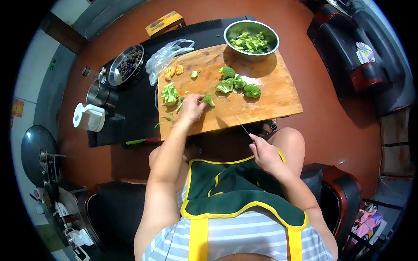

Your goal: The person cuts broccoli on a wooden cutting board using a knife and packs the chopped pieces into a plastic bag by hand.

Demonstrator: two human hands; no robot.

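My left hand (193, 108) is over the left part of a wooden cutting board (270, 102), its fingertips closed on a small broccoli floret (208, 100). My right hand (264, 153) grips a knife (242, 125) by the handle, just off the board's near edge, its blade pointing up and left. A broccoli stem piece (169, 94) lies left of my left hand. Several florets (225, 85) are grouped right of centre. Behind them stands a metal bowl (251, 27) with cut broccoli in it. Orange-yellow pieces (173, 71) and a small green piece (195, 75) lie farther back.
A plastic bag (163, 61) touches the board's back left corner. On the black table (130, 102) stand a colander (126, 65) with dark contents, a metal pot (99, 93) and a white pitcher (89, 117). A small wooden stool (165, 24) is behind.
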